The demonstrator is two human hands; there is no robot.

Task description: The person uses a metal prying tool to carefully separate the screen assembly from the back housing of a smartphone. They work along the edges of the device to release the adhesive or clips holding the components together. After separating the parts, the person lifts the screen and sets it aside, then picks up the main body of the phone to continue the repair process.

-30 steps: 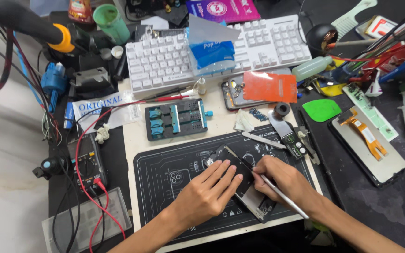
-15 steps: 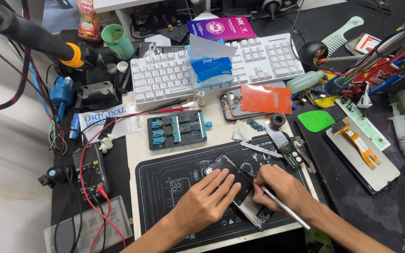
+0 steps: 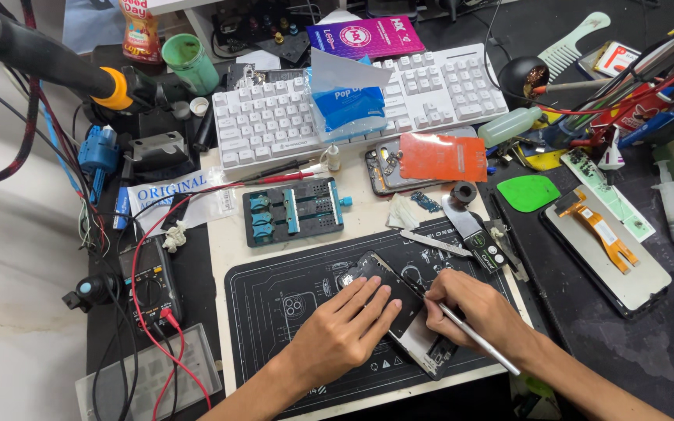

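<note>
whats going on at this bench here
A person is working on an opened phone lying on a dark work mat. The left hand presses flat on the phone to steady it, while the right hand holds a thin metal tool like a pen, its tip at the phone's inside. A white keyboard and spare parts lie around.

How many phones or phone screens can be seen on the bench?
3. An opened phone lies on the black mat under the left hand and right hand. A second phone lies below the keyboard. A detached screen lies at right. Clutter may hide more.
</note>
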